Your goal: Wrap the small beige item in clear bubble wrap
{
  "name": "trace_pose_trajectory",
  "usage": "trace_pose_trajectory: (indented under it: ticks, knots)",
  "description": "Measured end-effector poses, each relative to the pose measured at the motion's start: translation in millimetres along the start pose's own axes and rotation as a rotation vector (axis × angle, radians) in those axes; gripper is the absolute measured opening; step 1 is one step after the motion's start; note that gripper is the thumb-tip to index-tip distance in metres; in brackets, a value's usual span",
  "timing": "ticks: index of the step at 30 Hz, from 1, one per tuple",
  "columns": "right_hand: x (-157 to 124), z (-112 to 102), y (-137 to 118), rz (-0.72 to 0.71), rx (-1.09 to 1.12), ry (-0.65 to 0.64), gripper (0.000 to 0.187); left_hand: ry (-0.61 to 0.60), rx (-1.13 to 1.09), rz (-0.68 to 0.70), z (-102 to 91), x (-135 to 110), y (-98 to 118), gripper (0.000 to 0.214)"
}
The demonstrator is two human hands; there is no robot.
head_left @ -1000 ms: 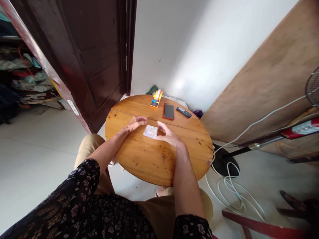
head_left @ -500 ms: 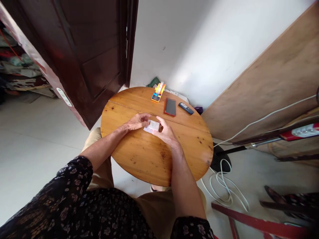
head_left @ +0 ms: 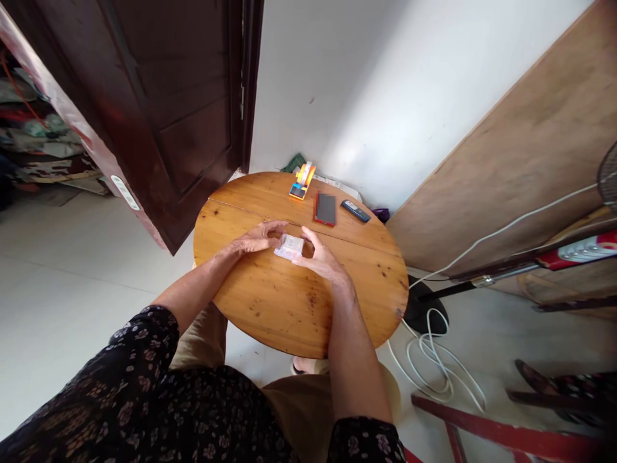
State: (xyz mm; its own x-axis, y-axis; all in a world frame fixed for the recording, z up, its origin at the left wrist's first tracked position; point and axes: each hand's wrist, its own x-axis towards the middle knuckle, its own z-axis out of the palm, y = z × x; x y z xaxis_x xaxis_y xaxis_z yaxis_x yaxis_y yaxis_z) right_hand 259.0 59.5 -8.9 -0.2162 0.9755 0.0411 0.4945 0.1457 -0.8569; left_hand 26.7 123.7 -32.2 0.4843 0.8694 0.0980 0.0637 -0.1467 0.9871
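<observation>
A small clear plastic packet with something pale inside lies near the middle of a round wooden table. My left hand rests on the tabletop with its fingertips curled onto the packet's left edge. My right hand pinches the packet's right side between thumb and fingers. Both forearms reach in from below, and I wear a dark flowered top.
At the table's far side lie an orange and blue gadget, a red-cased phone and a dark remote. A dark wooden door stands open at left. A wooden board leans right; a fan stand and white cable lie on the floor.
My left hand has moved from flat on the table to touching the packet's left edge. My right hand has stayed on the packet's right side. The view has shifted slightly.
</observation>
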Motion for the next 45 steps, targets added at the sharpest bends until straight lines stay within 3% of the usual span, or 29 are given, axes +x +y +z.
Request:
trace_pose_trajectory:
  ticks: [4, 8, 13, 19, 23, 26, 34, 41, 45]
  knots:
    - [0, 2, -3, -0.006, -0.062, 0.013, 0.087, -0.050, -0.010, -0.017, 9.0, -2, 0, 0.062]
    - [-5, -8, -9, -0.017, -0.059, -0.003, 0.082, -0.085, -0.016, -0.034, 5.1, -1, -1, 0.060]
    - [-5, -14, -11, -0.171, -0.076, 0.094, 0.040, -0.022, -0.074, -0.044, -0.4, 3, 0, 0.051]
    - [2, 1, -10, -0.272, -0.163, 0.162, 0.012, -0.049, -0.065, -0.066, 7.3, 0, 5, 0.039]
    - [5, 8, -12, -0.290, -0.215, 0.277, 0.017, -0.045, -0.048, -0.044, 9.9, -1, 7, 0.036]
    - [6, 12, -11, -0.253, -0.199, 0.348, 0.021, -0.056, 0.017, -0.030, 13.1, -3, 7, 0.046]
    - [6, 20, -10, -0.154, -0.095, 0.393, 0.028, -0.122, -0.021, 0.019, 27.3, -5, 1, 0.052]
    - [4, 9, -12, -0.146, -0.074, 0.206, 0.027, -0.113, 0.054, 0.021, 27.3, -5, 1, 0.044]
    - [7, 9, -4, -0.171, -0.095, 0.213, 0.017, -0.099, 0.084, 0.015, 27.1, -6, 2, 0.043]
